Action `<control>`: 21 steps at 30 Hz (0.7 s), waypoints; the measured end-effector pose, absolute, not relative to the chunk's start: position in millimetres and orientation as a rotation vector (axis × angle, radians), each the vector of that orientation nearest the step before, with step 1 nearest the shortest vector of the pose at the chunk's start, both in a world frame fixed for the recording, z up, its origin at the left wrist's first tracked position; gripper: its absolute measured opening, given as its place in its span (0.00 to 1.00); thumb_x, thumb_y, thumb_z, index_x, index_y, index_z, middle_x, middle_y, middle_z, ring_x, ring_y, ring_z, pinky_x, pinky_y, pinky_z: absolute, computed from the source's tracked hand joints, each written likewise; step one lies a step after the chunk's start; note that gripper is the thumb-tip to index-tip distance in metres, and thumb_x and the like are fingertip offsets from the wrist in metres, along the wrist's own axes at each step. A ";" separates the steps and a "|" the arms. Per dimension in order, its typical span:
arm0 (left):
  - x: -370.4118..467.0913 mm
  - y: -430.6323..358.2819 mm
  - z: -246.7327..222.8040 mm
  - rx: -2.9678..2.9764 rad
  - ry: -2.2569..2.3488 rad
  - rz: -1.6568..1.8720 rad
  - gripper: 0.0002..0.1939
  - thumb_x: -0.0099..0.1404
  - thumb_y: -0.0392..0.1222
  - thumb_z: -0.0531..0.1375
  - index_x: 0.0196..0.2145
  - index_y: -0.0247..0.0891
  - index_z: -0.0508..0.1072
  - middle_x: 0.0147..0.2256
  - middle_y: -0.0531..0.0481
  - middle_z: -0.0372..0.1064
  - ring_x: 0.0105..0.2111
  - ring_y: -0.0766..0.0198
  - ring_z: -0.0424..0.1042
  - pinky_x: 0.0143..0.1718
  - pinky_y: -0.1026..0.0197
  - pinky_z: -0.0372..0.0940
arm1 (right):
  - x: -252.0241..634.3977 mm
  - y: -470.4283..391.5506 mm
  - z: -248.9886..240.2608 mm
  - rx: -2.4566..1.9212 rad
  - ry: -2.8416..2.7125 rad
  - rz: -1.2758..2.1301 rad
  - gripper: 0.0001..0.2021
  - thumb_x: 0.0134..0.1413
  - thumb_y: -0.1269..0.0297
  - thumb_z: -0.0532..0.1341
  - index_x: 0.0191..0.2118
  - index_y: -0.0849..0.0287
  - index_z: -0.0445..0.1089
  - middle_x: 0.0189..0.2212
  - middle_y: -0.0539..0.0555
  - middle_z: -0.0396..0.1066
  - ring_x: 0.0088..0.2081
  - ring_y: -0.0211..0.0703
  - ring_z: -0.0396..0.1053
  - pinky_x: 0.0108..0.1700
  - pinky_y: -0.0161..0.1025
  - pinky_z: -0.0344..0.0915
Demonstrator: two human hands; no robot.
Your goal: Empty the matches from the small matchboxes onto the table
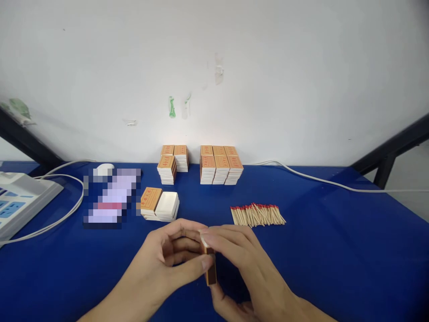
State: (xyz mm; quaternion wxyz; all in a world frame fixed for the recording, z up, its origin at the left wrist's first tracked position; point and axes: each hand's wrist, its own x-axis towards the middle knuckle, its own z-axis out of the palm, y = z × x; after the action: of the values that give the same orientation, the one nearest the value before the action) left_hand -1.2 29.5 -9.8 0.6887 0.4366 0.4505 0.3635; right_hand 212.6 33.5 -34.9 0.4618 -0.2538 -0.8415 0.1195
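Note:
Between my two hands, above the blue table (321, 268), a matchbox (211, 273) stands on end with its dark striking side facing me. A white part of its tray shows at the upper end. My left hand (177, 255) grips it from the left, thumb across the side. From the right, my right hand (239, 255) has fingers on the white upper end and the thumb at the bottom. Beyond the right hand lies a row of loose matches (258, 215) with red heads. Past the left hand sit a matchbox sleeve (151, 200) and white trays (167, 205).
Two stacks of matchboxes, a smaller one (166, 164) and a larger one (221, 163), stand near the wall. At left are a pixelated flat object (115, 197), a white rounded item (104, 169), a power strip (27, 197) and a white cable (75, 205). Another cable (321, 183) runs right.

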 end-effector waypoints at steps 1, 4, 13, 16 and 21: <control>-2.8 30.7 -8.3 0.958 0.990 0.806 0.21 0.69 0.50 0.78 0.55 0.44 0.81 0.49 0.47 0.86 0.52 0.55 0.84 0.56 0.58 0.76 | 214.3 33.6 -33.8 -0.647 -2.051 0.329 0.38 0.55 0.85 0.63 0.71 0.63 0.62 0.59 0.62 0.78 0.63 0.50 0.75 0.65 0.48 0.76; -7.5 31.2 -3.6 0.868 0.944 0.806 0.26 0.72 0.50 0.76 0.63 0.47 0.79 0.59 0.44 0.83 0.62 0.51 0.80 0.65 0.54 0.72 | 219.9 34.8 -29.4 -0.715 -2.023 0.433 0.38 0.55 0.81 0.65 0.71 0.57 0.63 0.58 0.59 0.78 0.61 0.50 0.76 0.63 0.47 0.76; -9.1 27.7 -0.7 0.665 0.682 0.785 0.26 0.80 0.43 0.69 0.72 0.50 0.73 0.63 0.40 0.79 0.65 0.47 0.79 0.64 0.47 0.75 | 231.7 38.8 -14.7 -0.880 -1.812 1.160 0.23 0.71 0.63 0.69 0.66 0.39 0.72 0.58 0.50 0.81 0.55 0.48 0.80 0.56 0.42 0.78; -6.5 27.4 0.8 0.634 0.628 0.758 0.24 0.82 0.41 0.66 0.71 0.49 0.74 0.64 0.39 0.78 0.61 0.45 0.81 0.59 0.39 0.79 | 230.5 44.9 -16.4 -1.005 -1.615 1.368 0.09 0.78 0.53 0.64 0.55 0.42 0.81 0.48 0.48 0.83 0.48 0.42 0.80 0.50 0.37 0.76; -4.3 24.2 2.4 0.560 0.689 0.706 0.23 0.81 0.45 0.66 0.70 0.42 0.76 0.59 0.35 0.81 0.64 0.36 0.79 0.60 0.35 0.79 | 229.0 52.8 -20.7 -1.054 -1.534 1.457 0.09 0.70 0.50 0.72 0.44 0.46 0.87 0.39 0.49 0.84 0.42 0.40 0.78 0.45 0.34 0.74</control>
State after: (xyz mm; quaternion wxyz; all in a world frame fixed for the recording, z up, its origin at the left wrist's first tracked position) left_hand -4.3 24.2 2.4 0.8434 0.2655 0.3262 0.3343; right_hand 229.0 52.8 -20.7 0.3792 -0.4126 -0.6005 0.5704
